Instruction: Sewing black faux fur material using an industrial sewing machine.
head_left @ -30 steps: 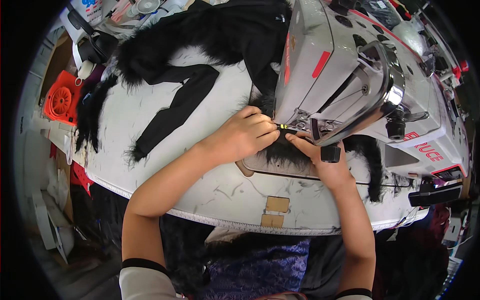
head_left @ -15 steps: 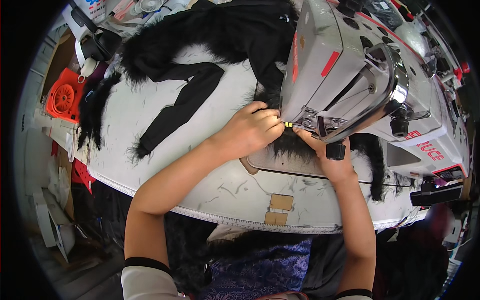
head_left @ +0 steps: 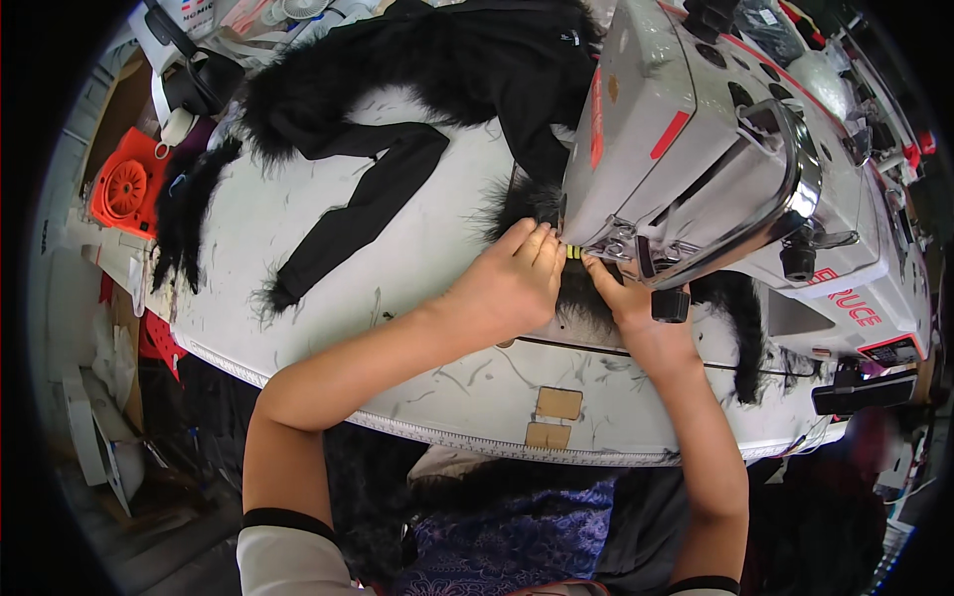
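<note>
My left hand (head_left: 512, 283) has its fingers bent together on black feathery fabric (head_left: 517, 209), just left of the needle area of a white sewing machine (head_left: 636, 139). A small yellow piece (head_left: 572, 252) shows at my fingertips. My right hand (head_left: 631, 308) grips the same fabric below the machine's head, thumb toward the needle area, its other fingers partly hidden by the machine's parts and a black knob (head_left: 671, 305). A feathery strip (head_left: 745, 358) hangs right of my right hand.
A black garment with feather trim (head_left: 477, 50) lies across the back of the white table (head_left: 318, 348). An orange fan-like device (head_left: 124, 184) and black feather strips (head_left: 189, 228) are at the left. A ruler strip (head_left: 497, 451) runs along the front edge, with dark fabrics below.
My left hand has shifted down and tilted more upright, its fingertips now pointing up toward the needle area. More feathery fabric shows above it. My right hand has moved slightly.
</note>
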Action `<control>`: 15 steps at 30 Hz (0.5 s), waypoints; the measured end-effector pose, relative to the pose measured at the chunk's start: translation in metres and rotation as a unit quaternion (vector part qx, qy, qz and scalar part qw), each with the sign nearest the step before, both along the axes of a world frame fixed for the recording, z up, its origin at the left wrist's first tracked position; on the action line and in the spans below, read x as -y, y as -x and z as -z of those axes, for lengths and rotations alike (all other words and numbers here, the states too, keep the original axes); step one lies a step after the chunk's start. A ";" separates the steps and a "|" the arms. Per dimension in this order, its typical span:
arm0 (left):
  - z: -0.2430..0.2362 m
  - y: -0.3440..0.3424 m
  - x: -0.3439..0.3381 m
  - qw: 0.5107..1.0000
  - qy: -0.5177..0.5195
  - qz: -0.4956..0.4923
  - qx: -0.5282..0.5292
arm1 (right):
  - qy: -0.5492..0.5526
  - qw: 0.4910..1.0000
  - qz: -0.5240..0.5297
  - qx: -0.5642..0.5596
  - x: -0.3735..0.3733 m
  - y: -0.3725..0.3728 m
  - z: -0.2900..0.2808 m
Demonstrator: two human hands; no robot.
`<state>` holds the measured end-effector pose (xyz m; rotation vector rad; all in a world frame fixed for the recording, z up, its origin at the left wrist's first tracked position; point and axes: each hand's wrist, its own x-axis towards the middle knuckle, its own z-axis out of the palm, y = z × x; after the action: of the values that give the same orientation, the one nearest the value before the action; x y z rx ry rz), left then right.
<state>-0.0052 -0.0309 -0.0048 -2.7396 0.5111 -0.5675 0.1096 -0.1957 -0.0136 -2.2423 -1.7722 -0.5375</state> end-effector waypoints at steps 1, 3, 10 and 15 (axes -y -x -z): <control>0.002 0.000 0.001 1.000 -0.001 -0.008 0.006 | -0.007 1.000 0.003 -0.003 -0.001 0.000 0.002; 0.001 -0.001 0.002 1.000 -0.001 -0.016 0.012 | -0.014 1.000 0.006 -0.006 -0.001 0.000 0.003; -0.006 -0.003 0.000 0.999 0.017 -0.013 -0.025 | -0.027 0.999 -0.001 -0.029 -0.001 -0.004 0.001; 0.001 -0.004 -0.015 0.994 0.111 -0.009 0.021 | -0.011 0.999 0.010 -0.052 -0.005 -0.002 0.002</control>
<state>-0.0013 -0.0162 -0.0061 -2.9302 0.4360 -0.7150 0.1112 -0.1906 -0.0151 -2.2332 -1.6864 -0.4344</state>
